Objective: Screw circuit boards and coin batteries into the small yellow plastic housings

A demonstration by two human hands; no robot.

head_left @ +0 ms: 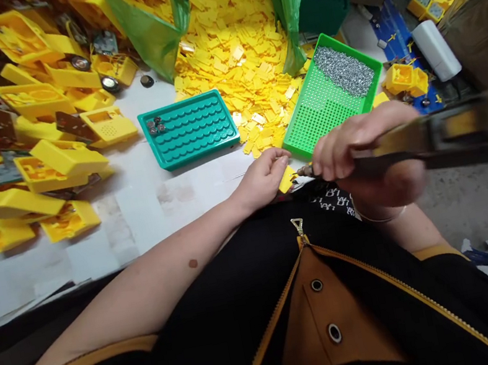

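Note:
My left hand [264, 176] pinches a small yellow plastic piece [286, 179] at the near edge of the white table [145, 212]. My right hand [361, 152] is wrapped round a dark power screwdriver [447, 134], whose tip [303, 171] touches the yellow piece. Just behind my hands lies a bright green perforated tray [309, 121] with a heap of small silver screws [344, 70] at its far end.
A teal tray [190, 129] with scalloped rows holds a few round metal parts. A big heap of small yellow pieces [230, 52] spills from a green bag [151, 29]. Yellow housings [40, 149] pile up on the left. Cardboard boxes and a white roll [435, 48] stand right.

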